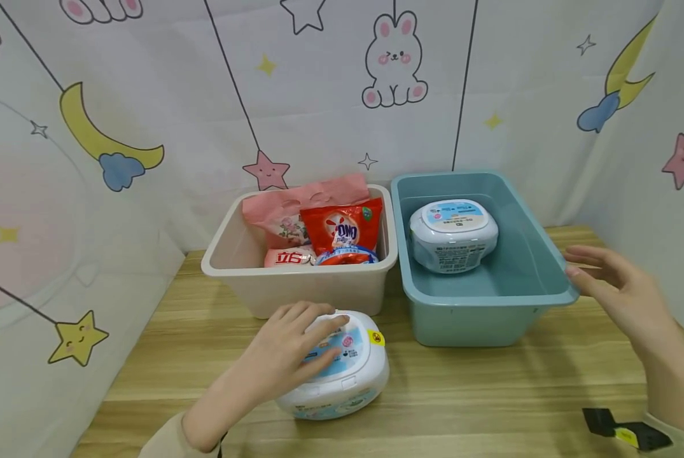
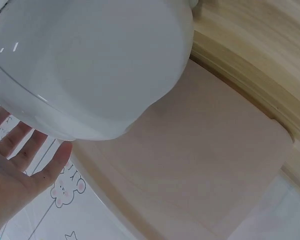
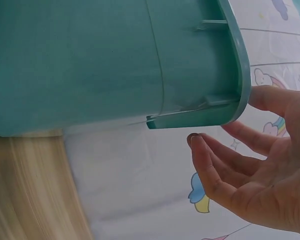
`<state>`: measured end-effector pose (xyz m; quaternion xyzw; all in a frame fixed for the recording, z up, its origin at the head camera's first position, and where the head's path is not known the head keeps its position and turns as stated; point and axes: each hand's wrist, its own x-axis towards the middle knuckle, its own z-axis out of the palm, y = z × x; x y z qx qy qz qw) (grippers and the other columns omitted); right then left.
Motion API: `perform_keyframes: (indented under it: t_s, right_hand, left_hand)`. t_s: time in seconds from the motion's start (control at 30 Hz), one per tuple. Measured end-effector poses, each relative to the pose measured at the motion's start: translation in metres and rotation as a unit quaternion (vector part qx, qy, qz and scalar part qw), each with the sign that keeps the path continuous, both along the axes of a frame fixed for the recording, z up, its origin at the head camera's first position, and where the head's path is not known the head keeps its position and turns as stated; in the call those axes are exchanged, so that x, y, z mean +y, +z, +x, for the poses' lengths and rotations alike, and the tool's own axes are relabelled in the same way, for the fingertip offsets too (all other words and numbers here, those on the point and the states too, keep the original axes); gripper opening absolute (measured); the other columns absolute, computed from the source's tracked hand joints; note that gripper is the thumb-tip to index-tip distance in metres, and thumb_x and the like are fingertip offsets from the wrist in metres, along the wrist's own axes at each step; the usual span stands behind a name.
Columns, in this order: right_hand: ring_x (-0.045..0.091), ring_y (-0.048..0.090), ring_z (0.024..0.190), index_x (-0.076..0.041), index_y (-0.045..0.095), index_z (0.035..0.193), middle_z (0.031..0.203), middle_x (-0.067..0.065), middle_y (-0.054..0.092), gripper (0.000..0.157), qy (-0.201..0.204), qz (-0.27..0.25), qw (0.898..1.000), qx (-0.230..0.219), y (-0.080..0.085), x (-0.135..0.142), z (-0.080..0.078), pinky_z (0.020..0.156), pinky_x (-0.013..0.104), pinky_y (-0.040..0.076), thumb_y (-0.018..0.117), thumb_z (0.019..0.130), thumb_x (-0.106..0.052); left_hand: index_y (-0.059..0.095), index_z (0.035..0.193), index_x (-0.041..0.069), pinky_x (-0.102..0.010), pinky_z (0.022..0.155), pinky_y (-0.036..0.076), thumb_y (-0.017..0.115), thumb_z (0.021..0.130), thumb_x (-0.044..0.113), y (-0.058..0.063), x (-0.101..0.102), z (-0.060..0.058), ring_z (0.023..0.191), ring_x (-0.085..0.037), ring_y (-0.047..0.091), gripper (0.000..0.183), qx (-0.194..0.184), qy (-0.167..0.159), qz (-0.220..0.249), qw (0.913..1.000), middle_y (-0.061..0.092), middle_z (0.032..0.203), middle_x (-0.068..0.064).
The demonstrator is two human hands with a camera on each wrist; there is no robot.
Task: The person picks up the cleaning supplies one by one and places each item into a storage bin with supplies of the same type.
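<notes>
My left hand [image 1: 293, 346] rests on the lid of a white plastic tub [image 1: 357, 388] on the table, its fingers spread over the blue label. In the left wrist view the tub's white side [image 2: 105, 65] fills the upper left, with the fingers [image 2: 52, 165] loosely extended beside it. My right hand [image 1: 622, 292] is at the right front corner of a teal bin [image 1: 490, 312], fingertips right at the rim. From the right wrist view, that hand [image 3: 260, 160] has loosely bent fingers beside the rim's edge. Inside the teal bin stands a second white tub [image 1: 455, 238].
Left of the teal bin stands a beige bin [image 1: 307, 289] holding a pink bag [image 1: 336, 189], a red ONO-labelled bag [image 1: 344, 226] and other packs. Both bins stand on a wooden table [image 1: 462, 401] before a printed cloth [image 1: 330, 95], which also hangs at the sides.
</notes>
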<state>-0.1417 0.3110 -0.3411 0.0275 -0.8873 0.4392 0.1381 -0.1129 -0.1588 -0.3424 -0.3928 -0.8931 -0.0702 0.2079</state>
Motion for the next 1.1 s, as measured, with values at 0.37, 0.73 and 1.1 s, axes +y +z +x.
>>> perform_keyframes:
  t_s: [0.37, 0.73, 1.1]
  right_hand:
    - [-0.016, 0.046, 0.103, -0.020, 0.040, 0.145, 0.123, -0.026, 0.046, 0.050, 0.034, -0.008, 0.999, -0.025, -0.005, 0.002, -0.001, 0.075, 0.004, 0.043, 0.055, 0.098, -0.026]
    - [-0.011, 0.042, 0.108, -0.025, 0.035, 0.149, 0.133, -0.014, 0.044, 0.054, 0.061, -0.034, 0.996, -0.046, -0.007, -0.001, -0.009, 0.079, 0.013, 0.033, 0.054, 0.098, -0.023]
    - [-0.007, 0.040, 0.108, -0.029, 0.034, 0.149, 0.134, -0.018, 0.039, 0.056, 0.053, -0.045, 0.995, -0.066, -0.006, -0.006, -0.009, 0.085, 0.026, 0.031, 0.056, 0.097, -0.028]
  left_hand:
    - [0.058, 0.131, 0.028, -0.039, 0.099, 0.047, 0.066, 0.087, 0.043, -0.003, 0.001, 0.004, 0.115, -0.016, 0.055, 0.047, -0.016, 0.020, -0.016, 0.9996, 0.062, 0.124, 0.001]
    - [0.051, 0.137, 0.031, -0.044, 0.100, 0.046, 0.059, 0.088, 0.055, -0.007, 0.001, 0.005, 0.122, -0.018, 0.050, 0.056, -0.049, 0.052, -0.020, 0.9973, 0.055, 0.134, 0.000]
    - [0.040, 0.143, 0.038, -0.049, 0.101, 0.044, 0.054, 0.087, 0.064, -0.007, 0.004, 0.006, 0.128, -0.021, 0.046, 0.064, -0.104, 0.068, -0.039, 0.9915, 0.047, 0.143, 0.000]
